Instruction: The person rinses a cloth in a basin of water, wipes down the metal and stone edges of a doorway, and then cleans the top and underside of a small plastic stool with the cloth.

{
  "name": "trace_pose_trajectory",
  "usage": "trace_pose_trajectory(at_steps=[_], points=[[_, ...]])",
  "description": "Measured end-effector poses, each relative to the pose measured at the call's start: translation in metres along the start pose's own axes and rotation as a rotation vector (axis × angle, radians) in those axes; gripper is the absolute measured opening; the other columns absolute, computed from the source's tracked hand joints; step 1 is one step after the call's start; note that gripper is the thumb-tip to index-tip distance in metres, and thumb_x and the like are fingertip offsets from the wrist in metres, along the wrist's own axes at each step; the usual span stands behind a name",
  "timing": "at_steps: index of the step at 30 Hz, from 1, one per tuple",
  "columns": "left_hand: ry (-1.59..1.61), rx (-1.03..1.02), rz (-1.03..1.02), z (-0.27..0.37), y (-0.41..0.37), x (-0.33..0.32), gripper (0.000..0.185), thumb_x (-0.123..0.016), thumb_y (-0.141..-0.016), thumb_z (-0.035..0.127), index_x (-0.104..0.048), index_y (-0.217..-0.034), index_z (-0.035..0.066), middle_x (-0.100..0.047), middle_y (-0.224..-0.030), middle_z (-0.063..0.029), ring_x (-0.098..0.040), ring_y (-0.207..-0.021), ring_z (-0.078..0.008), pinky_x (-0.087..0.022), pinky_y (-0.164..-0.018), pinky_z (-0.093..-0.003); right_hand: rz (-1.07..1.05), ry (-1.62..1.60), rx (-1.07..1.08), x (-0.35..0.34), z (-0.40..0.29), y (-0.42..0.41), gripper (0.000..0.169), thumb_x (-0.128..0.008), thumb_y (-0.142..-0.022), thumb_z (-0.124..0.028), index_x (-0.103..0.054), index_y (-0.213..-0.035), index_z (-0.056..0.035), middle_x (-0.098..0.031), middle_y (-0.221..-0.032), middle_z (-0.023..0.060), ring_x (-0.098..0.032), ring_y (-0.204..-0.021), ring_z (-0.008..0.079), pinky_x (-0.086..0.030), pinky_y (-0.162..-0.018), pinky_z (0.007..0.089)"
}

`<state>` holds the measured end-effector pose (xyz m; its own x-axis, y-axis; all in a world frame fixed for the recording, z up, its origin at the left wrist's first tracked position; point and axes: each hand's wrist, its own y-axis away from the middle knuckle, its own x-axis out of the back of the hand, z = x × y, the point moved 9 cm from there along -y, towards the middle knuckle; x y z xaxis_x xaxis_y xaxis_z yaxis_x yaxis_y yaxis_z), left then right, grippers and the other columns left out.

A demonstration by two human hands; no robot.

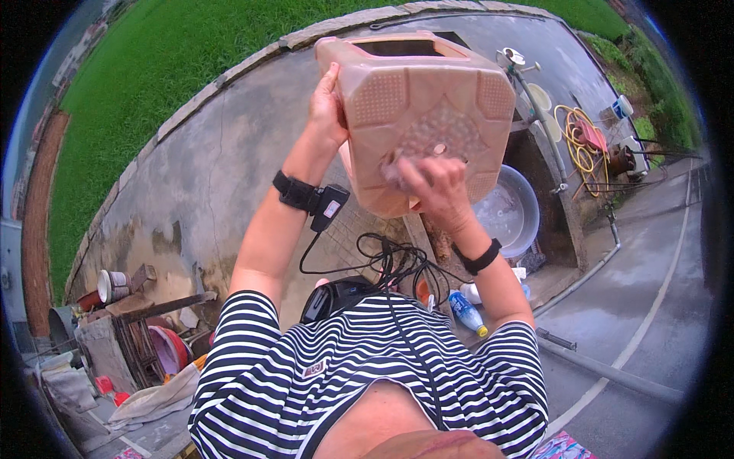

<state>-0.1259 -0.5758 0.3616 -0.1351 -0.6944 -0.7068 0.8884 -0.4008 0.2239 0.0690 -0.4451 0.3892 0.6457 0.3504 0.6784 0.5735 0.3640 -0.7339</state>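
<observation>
A pink plastic stool (427,97) is held up in front of me, its square patterned seat facing me and an opening in its upper side. My left hand (328,109) grips its left edge, the thumb pointing up along the side. Against the lower middle of the seat, my right hand (438,186) presses a small greyish pad (394,172); motion blurs it and the fingers, so its exact kind cannot be told. Wet, mottled marks cover the middle of the seat around a small round spot. Behind the stool, to the right, sits a large basin (507,212) with whitish liquid.
Black cables (387,264) hang below the stool by my waist. A blue-labelled bottle (467,312) with a yellow cap is at lower right. A water pipe (539,115) and a coiled yellow hose (573,155) stand farther right. At left, a concrete wall (189,160) borders green field.
</observation>
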Motion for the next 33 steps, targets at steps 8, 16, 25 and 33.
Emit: trace_pose_trajectory(at_steps=[8, 16, 25, 33], points=[[-0.081, -0.018, -0.060, 0.007, -0.001, -0.009, 0.069, -0.039, -0.101, 0.062, -0.053, -0.143, 0.009, -0.060, -0.139, -0.0149, -0.057, -0.128, -0.0323, -0.044, -0.110, -0.0526, 0.379, 0.272, -0.347, 0.050, 0.128, -0.061, 0.041, -0.062, -0.087, -0.002, -0.064, -0.127, -0.0117, -0.057, -0.108, 0.0115, -0.053, -0.105, 0.0319, -0.039, -0.093, 0.0439], [-0.007, -0.027, 0.024, 0.014, -0.009, -0.012, 0.067, -0.040, -0.102, 0.061, -0.054, -0.143, 0.010, -0.057, -0.143, -0.0158, -0.054, -0.132, -0.0346, -0.041, -0.112, -0.0552, 0.279, 0.151, -0.363, 0.030, 0.102, -0.027, 0.054, -0.062, -0.081, 0.008, -0.066, -0.130, -0.0136, -0.056, -0.106, 0.0113, -0.052, -0.101, 0.0306, -0.041, -0.091, 0.0413], [-0.028, -0.002, -0.022, 0.006, -0.033, -0.014, 0.071, -0.043, -0.100, 0.065, -0.056, -0.140, 0.008, -0.056, -0.143, -0.0193, -0.053, -0.131, -0.0369, -0.039, -0.111, -0.0575, 0.129, -0.064, -0.274, 0.002, 0.020, 0.047, 0.058, -0.072, -0.074, -0.004, -0.066, -0.130, -0.0176, -0.054, -0.107, 0.0077, -0.053, -0.101, 0.0278, -0.040, -0.090, 0.0412], [-0.020, -0.069, -0.129, 0.001, -0.028, -0.024, 0.068, -0.033, -0.104, 0.062, -0.050, -0.145, 0.010, -0.052, -0.148, -0.0167, -0.049, -0.136, -0.0347, -0.036, -0.115, -0.0560, 0.260, 0.013, -0.157, 0.001, 0.027, -0.062, 0.047, -0.065, -0.086, -0.006, -0.062, -0.132, -0.0154, -0.055, -0.110, 0.0089, -0.051, -0.106, 0.0288, -0.039, -0.092, 0.0428]])
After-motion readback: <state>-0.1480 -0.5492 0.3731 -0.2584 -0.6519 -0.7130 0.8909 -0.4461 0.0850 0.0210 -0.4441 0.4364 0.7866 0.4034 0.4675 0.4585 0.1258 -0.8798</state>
